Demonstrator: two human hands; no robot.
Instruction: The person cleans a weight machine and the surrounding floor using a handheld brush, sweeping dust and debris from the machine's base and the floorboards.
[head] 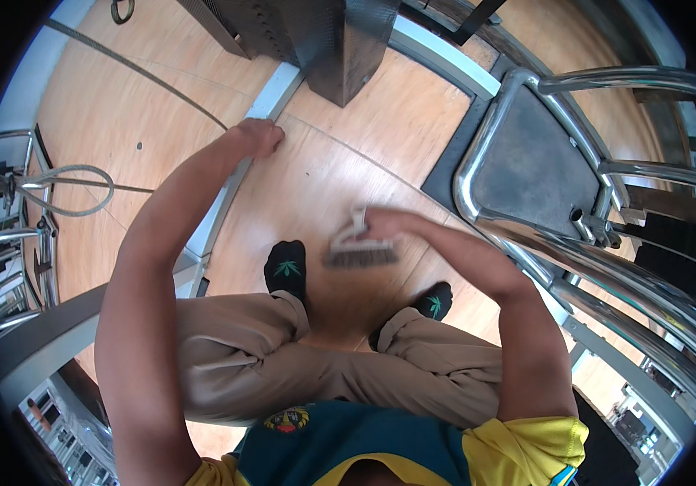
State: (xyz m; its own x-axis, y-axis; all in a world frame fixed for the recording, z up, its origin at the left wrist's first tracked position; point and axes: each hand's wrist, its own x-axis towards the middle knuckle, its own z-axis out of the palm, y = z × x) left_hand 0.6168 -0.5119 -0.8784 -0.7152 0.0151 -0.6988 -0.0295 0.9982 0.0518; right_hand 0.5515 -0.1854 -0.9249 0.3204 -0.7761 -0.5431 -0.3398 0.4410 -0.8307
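My right hand (387, 225) grips the pale handle of a scrubbing brush (360, 252), which is blurred by motion. Its dark bristles face the wood-patterned floor (329, 176), close in front of my feet; whether they touch it I cannot tell. Farther forward on the left, my left hand (258, 137) is closed in a loose fist over a pale metal floor bar (220, 209) and seems to rest on it. Nothing shows in that hand, though its palm side is hidden. A steel cable (141, 68) runs across the floor towards the left wrist.
A dark metal post (345, 54) stands ahead. On the right, a chrome tube frame (469, 170) surrounds a dark plate (533, 152). At the left lies a cable loop (80, 188) by more chrome tubing. My socked feet (287, 270) are planted either side of the brush.
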